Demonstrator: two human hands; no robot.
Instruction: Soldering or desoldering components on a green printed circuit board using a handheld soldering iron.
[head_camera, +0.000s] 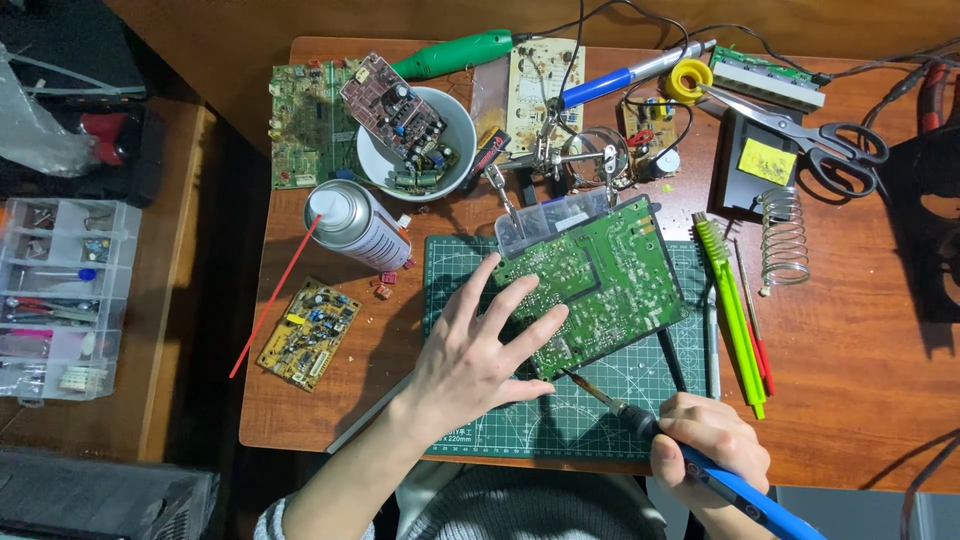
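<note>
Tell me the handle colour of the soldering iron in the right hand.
Blue: the soldering iron held by the right hand shows it in the head view.

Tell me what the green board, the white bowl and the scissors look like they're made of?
The green board looks like stiff, lacquered fibreglass, glossy, dotted with shiny metal solder under the left hand. The white bowl looks like glazed ceramic, smooth and slightly shiny, though plastic is possible. The scissors have bright steel-looking blades and black handles, probably plastic.
</note>
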